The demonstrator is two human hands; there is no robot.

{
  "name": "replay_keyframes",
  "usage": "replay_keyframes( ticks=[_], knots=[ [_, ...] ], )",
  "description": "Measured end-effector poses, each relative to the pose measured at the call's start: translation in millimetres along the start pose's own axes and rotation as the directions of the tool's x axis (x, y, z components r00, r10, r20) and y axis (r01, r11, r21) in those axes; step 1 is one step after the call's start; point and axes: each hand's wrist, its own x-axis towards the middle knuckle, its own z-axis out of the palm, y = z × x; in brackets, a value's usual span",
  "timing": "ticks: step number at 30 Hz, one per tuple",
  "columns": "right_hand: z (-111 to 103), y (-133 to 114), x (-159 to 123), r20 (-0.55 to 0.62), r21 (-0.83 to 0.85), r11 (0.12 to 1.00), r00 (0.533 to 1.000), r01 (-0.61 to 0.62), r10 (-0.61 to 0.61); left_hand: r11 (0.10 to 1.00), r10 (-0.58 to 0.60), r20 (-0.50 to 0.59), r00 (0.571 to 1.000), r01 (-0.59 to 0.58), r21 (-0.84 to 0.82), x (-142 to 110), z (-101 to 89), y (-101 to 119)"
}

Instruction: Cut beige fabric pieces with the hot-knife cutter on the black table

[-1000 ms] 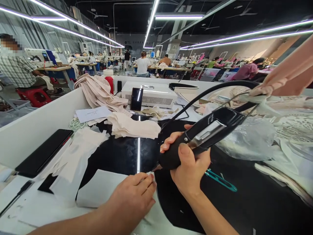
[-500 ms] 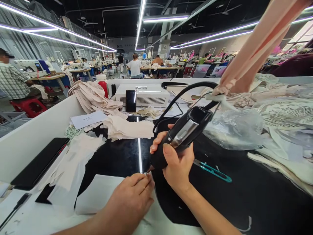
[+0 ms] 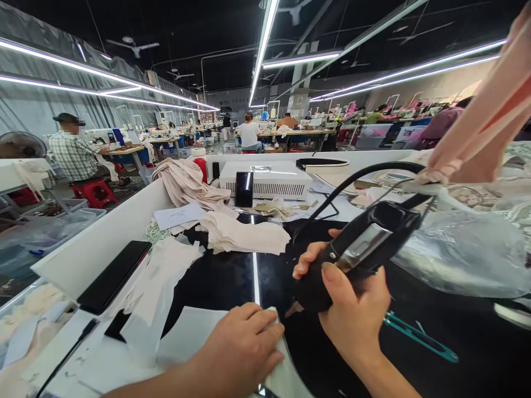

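Observation:
My right hand (image 3: 352,309) is wrapped round a black corded hand-held cutter (image 3: 373,232) with a metal plate on its side. Its small coppery tip (image 3: 293,308) points down to the left, just apart from the fabric edge. My left hand (image 3: 243,348) has its fingers closed over the edge of a white fabric piece (image 3: 286,359), which lies partly on the black table surface (image 3: 232,276). Below my right hand lies a pair of teal thread snips (image 3: 427,340), its blades partly hidden. A pink cloth strip (image 3: 477,121) is tied at the cutter's upper end.
Cream fabric pieces (image 3: 244,235) lie stacked ahead. Behind them stand a phone (image 3: 244,189) and a white vented box (image 3: 282,179). A black flat device (image 3: 114,276) sits left, a clear plastic bag (image 3: 460,254) right. People work at sewing tables beyond the white partition (image 3: 120,226).
The cutter's tip was at the fabric edge by my left fingers; now it is a little to the right, with a gap. The camera view has swung.

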Motion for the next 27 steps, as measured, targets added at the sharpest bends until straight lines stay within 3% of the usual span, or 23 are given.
replay_keyframes(
  ticks=[6, 10, 14, 19, 23, 27],
  knots=[
    [-13.7, -14.2, -5.0, -0.031, -0.078, 0.997, 0.999, -0.018, 0.015, 0.986, -0.168, 0.053, 0.984, 0.168, 0.007, -1.7, -1.2, -16.9],
    [-21.9, -23.7, -12.0, -0.039, -0.096, 0.995, 0.999, -0.027, 0.023, 0.976, -0.209, -0.016, 0.978, 0.210, 0.061, -5.2, 3.0, -28.0],
    [-28.5, -31.8, -15.5, -0.045, -0.116, 0.993, 0.999, -0.010, 0.005, 0.993, -0.110, -0.123, 0.986, 0.115, 0.029, -2.6, -5.9, -20.3],
    [-33.7, -35.1, -17.9, -0.052, -0.124, 0.992, 0.999, 0.005, -0.011, 0.985, 0.024, -0.158, 0.987, -0.050, -0.165, 1.4, -18.0, 3.8],
    [-33.4, -32.3, -19.0, -0.037, -0.089, 0.996, 0.999, 0.013, -0.016, 0.969, 0.100, -0.140, 0.985, -0.128, -0.213, 1.2, -11.9, 13.1],
    [-31.6, -25.7, -18.7, -0.028, -0.050, 0.999, 0.999, 0.013, -0.015, 0.969, 0.119, -0.082, 0.990, -0.133, -0.210, 1.6, -6.1, 13.4]
  ],
)
